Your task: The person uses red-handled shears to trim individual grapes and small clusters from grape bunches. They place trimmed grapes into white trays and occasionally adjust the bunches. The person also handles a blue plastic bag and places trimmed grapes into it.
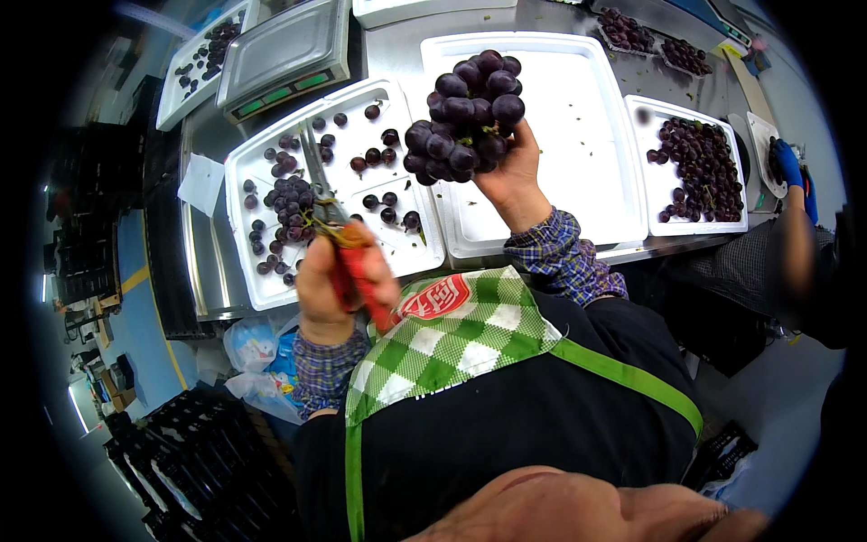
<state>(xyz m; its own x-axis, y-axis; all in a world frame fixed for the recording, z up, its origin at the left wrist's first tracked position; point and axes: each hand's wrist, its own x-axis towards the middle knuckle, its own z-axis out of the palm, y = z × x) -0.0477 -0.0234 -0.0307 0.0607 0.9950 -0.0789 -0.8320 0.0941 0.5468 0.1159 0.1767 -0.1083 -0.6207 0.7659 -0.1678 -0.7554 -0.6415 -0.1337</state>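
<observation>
My left hand (pixel 345 278), somewhat blurred, is closed around the red handles of metal pruning shears (pixel 322 169). Their blades extend over the left white foam tray (pixel 406 251), which holds loose dark grapes (pixel 372 157) and a small grape bunch (pixel 290 203) beside the blades. In my right hand (pixel 511 169) is a large bunch of dark purple grapes (pixel 460 115), raised over the left part of the middle white foam tray (pixel 626 176). The bunch hides most of the fingers. Small stem bits lie in the middle tray.
At right, another foam tray (pixel 738 227) holds a pile of grapes (pixel 704 169). A weighing scale (pixel 284 51) stands at upper left beside a further grape tray (pixel 169 112). Packed grape punnets (pixel 626 34) lie at upper right. A co-worker's blue-gloved hand (pixel 789 162) is at far right.
</observation>
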